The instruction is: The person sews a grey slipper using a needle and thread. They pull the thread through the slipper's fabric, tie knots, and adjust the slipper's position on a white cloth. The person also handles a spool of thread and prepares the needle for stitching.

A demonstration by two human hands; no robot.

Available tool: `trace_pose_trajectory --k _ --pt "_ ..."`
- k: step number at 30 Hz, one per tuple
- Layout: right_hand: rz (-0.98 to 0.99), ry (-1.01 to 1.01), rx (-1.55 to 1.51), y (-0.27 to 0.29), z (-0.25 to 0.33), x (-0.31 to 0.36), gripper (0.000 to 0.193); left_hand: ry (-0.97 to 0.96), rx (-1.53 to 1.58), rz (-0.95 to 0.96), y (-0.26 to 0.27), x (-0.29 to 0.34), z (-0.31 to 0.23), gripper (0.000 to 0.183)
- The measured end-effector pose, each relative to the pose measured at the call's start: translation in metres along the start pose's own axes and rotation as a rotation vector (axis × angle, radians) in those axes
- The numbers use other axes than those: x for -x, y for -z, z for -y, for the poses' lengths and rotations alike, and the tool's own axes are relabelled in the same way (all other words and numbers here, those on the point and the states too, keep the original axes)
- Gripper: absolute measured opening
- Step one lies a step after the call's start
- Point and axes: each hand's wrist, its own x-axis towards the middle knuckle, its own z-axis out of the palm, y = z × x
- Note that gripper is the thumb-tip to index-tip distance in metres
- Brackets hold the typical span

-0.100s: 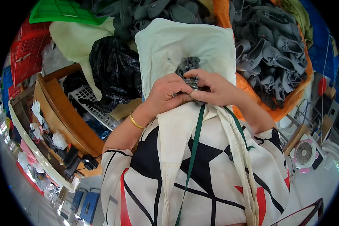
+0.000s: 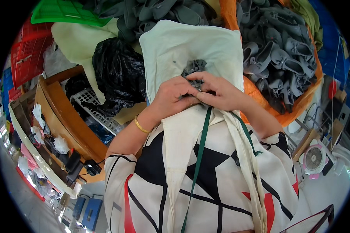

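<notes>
Over my lap lies a pale, stained cloth-covered cushion point(image 2: 159, 46). On its middle sits a small heap of gathered dark grey fabric pieces point(image 2: 195, 66). Just in front of this heap, close to my body, my left hand point(image 2: 174, 94) and my right hand point(image 2: 220, 92) meet, thumbs and fingertips pinched together. Between them a bit of grey fabric point(image 2: 204, 104) shows, mostly covered by the fingers. A small pale speck shows at the fingertips, too small to name. Both hands are closed on the fabric.
An orange sack point(image 2: 314, 91) full of grey slip-on shoes point(image 2: 286, 50) stands at the right. More grey shoes point(image 2: 159, 11) are heaped at the far side. Left are a black plastic bag point(image 2: 118, 73), a white basket point(image 2: 95, 108) and a wooden drawer unit point(image 2: 66, 116). A fan point(image 2: 315, 158) stands lower right.
The fingers have shifted very slightly, with the right fingers curling a little closer over the grey heap. All else is the same.
</notes>
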Motion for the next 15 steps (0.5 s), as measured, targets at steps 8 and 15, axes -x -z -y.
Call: trace_pose_trajectory --k 8,15 --pt "-0.424 0.381 0.647 0.002 -0.015 -0.010 0.016 0.357 -0.114 -0.046 0.000 -0.005 0.000 0.015" --pt "-0.529 0.874 0.877 -0.016 -0.003 -0.018 0.017 0.152 -0.217 -0.192 -0.005 -0.011 0.004 0.015"
